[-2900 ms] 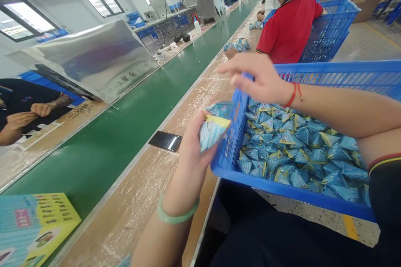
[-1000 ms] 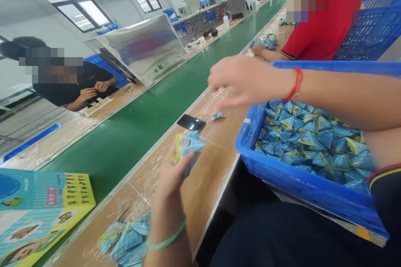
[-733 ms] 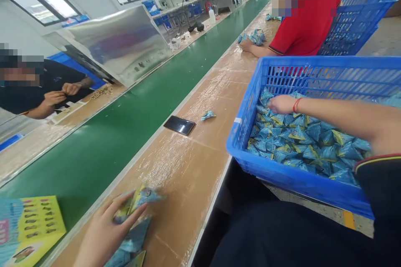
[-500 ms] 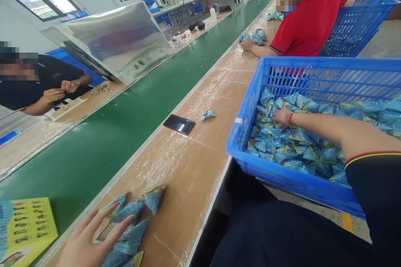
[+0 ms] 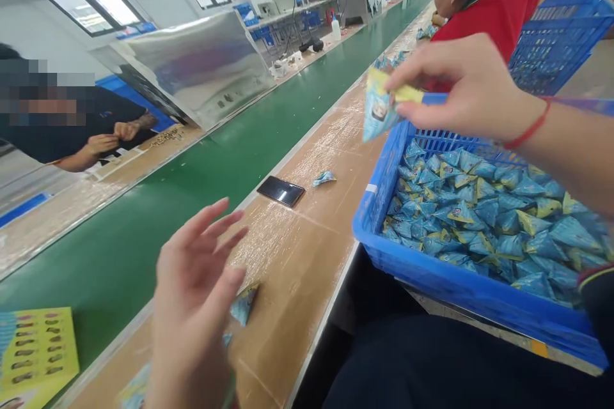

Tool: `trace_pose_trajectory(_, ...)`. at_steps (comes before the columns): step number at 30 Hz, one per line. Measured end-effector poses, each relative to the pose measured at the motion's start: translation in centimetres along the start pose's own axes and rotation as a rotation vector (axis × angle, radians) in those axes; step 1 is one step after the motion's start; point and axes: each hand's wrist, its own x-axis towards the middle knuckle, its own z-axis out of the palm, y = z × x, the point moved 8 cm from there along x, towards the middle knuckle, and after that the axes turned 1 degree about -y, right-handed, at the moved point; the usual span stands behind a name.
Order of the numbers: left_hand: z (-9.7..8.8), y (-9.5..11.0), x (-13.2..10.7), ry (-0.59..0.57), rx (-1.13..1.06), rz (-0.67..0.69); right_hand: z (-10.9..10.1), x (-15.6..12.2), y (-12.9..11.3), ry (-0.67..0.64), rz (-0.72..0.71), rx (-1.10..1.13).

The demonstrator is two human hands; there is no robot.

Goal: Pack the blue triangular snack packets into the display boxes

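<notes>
My right hand (image 5: 460, 86) is raised over the near left part of a blue crate, its thumb and fingers pinching a small blue and yellow triangular packet (image 5: 377, 112). Below it, the blue plastic crate (image 5: 367, 217) holds a heap of similar packets (image 5: 484, 214). My left hand (image 5: 199, 294) is in the air above the brown tabletop, fingers spread and holding nothing. Behind and beneath that hand, a few packets (image 5: 244, 305) lie on the table, partly hidden by it.
A black phone (image 5: 281, 191) and a single packet (image 5: 324, 179) lie on the brown table (image 5: 283, 255). Alongside runs a green conveyor belt (image 5: 192, 192) with a yellow printed sheet (image 5: 41, 351). One person in red (image 5: 484, 25) sits ahead; another in black (image 5: 96, 121) works across the belt.
My right hand has come up out of the crate with a packet in its fingers. My left hand has lifted off the packets on the table and moved up and right.
</notes>
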Motion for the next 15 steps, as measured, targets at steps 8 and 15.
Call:
trace_pose_trajectory(8, 9.4, 0.4, 2.7, -0.296, -0.534, -0.037, 3.3, -1.5, -10.3, -0.190, -0.377, 0.151)
trace_pose_trajectory(15, 11.1, -1.7, 2.1, -0.336, -0.427, -0.141, 5.9, -2.0, -10.7, -0.381, -0.439, 0.212)
